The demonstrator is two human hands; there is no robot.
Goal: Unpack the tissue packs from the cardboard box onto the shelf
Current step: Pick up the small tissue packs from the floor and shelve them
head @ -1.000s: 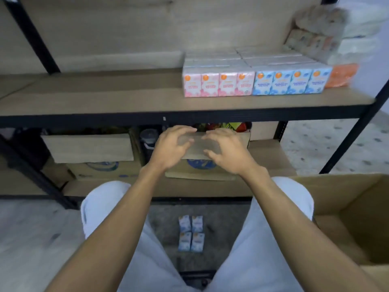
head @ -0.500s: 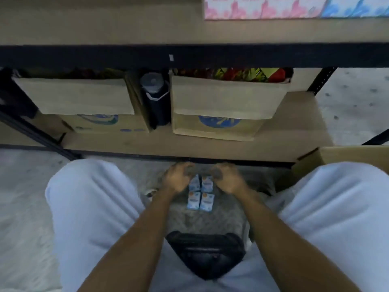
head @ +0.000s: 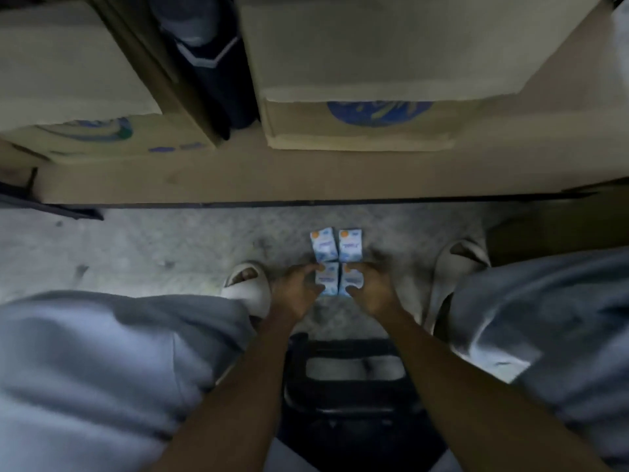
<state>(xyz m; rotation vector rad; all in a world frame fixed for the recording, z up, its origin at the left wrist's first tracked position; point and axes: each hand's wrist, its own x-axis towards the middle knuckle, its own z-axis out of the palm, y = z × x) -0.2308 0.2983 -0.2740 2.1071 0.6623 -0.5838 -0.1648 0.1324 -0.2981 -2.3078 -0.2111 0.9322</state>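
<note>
Flanking a two-by-two block of blue tissue packs on the floor (head: 190, 253), the hands sit one per side. The left hand (head: 295, 288) has its fingers curled on the outer side of the near-left pack (head: 326, 279), and the right hand (head: 371, 288) mirrors it on the near-right pack (head: 352, 279). Both look like grasps, though motion blur hides the thumbs. The far-left pack (head: 323, 248) and far-right pack (head: 350, 247) touch the near row and are untouched by either hand. Each pack's long axis runs away from the person toward the lower shelf board (head: 306, 178); the packs lie directly ahead of the fingertips, equally near both hands. Room is tight sideways, with a pale slipper (head: 247, 284) just left of the left hand and another slipper (head: 457, 267) near the right. A black stool (head: 347, 386) sits under the forearms, so pulling back is limited. Ahead, the board's front edge lies close beyond the far row. It carries a printed carton (head: 374, 124), a second carton (head: 85, 134) and a dark bottle (head: 211, 63) between them. A brown cardboard box corner (head: 551, 229) shows dimly at right. The target shelf is out of view, so the lift likely goes straight up, then forward, clearing that edge.
</note>
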